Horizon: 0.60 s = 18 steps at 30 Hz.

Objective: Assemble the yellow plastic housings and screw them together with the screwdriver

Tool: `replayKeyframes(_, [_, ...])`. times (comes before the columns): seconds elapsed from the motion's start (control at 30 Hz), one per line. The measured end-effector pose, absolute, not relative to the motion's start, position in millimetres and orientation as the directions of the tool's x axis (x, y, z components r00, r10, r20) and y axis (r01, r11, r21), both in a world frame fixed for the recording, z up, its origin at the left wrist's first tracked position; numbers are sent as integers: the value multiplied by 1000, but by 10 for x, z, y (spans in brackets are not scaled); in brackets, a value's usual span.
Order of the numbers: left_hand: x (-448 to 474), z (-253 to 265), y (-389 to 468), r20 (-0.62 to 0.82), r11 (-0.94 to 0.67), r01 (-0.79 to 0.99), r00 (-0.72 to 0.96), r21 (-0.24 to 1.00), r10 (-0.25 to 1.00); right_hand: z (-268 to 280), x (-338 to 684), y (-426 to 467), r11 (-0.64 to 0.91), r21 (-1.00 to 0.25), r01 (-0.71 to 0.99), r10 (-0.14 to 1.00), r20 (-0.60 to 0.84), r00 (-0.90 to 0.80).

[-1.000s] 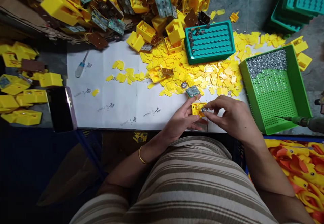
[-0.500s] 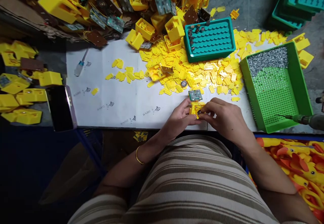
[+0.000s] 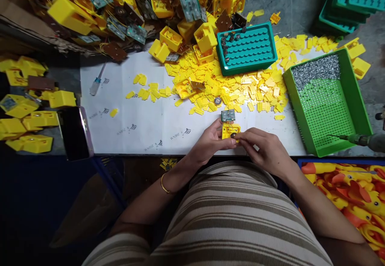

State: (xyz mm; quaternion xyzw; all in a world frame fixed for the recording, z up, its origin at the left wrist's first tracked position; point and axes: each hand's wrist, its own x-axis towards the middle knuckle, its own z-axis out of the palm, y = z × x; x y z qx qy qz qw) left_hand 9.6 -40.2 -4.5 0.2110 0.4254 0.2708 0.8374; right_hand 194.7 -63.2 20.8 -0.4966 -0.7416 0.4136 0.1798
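My left hand (image 3: 210, 138) is closed around a small yellow plastic housing (image 3: 226, 131), its open side facing up. Wires run from the housing to a green circuit board (image 3: 227, 115) lying just beyond it. A small round dark disc (image 3: 233, 135) sits inside the housing, near its right side. With thumb and fingers pinched together, my right hand (image 3: 263, 148) touches that disc at the housing's edge. The fingertips partly cover it. A loose round speaker-like disc (image 3: 217, 101) lies among the yellow pieces behind the board.
Flat yellow pieces (image 3: 252, 89) spread behind my hands. A teal tray (image 3: 246, 67) holds several small dark parts. At right stand a green basket (image 3: 327, 129) of metal screws and a power screwdriver (image 3: 361, 140). A phone (image 3: 75, 134) and a screwdriver (image 3: 95, 85) lie left.
Both hands and the housing have shifted slightly left in view. My right fingers have drawn back a little toward the housing's right edge, so the disc shows more.
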Motion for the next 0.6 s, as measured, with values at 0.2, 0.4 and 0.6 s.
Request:
replayKeyframes(0.2, [113,-33,-394,-610,754,-170,489,635,624,117,2011,-558,-194,-961,198,973,-215,-87])
replayKeyframes(0.4, [153,1,-440,-610,768,-49,575,639,544,-59,1945,-255,-545,-836,-62,832,-529,-170])
replayKeyframes(0.6, [76,0,-435,-643,805,72,645,588,412,-21,1974,-157,-590,-807,-15,767,-555,-323])
